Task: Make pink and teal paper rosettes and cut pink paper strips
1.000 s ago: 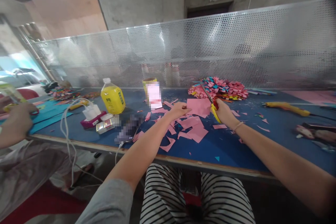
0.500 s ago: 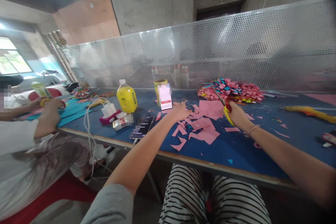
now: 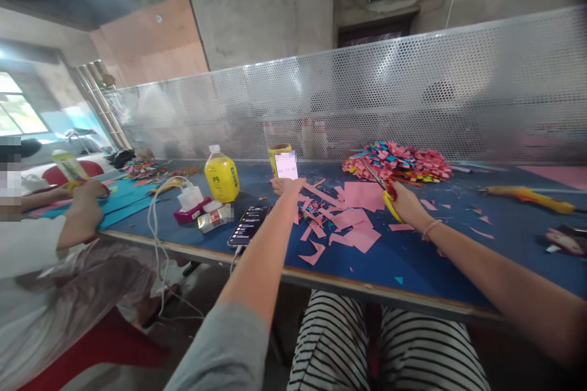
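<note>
My left hand (image 3: 288, 186) is at the lower end of an upright phone (image 3: 287, 166) with a lit screen showing digits. Its fingers are bent and partly hidden, so I cannot tell whether they grip the phone or only touch it. The phone stands in front of a yellow cup-like container (image 3: 272, 154). My right hand (image 3: 406, 200) is closed on yellow-handled scissors (image 3: 392, 206), blades pointing up and left. Close to the scissors lie a pink paper sheet (image 3: 362, 194) and several cut pink pieces (image 3: 364, 238).
Behind the scissors is a heap of fringed coloured paper (image 3: 389, 160). A yellow bottle (image 3: 222, 178), a tissue pack (image 3: 190, 200) and a second phone (image 3: 248, 226) stand or lie to the left. A perforated metal panel (image 3: 220, 110) borders the table. A co-worker's hand (image 3: 87, 195) holds scissors at far left.
My left hand has moved left from the pink paper to the upright phone. The phone's screen display has changed. My right hand keeps hold of the scissors, and the view has shifted slightly.
</note>
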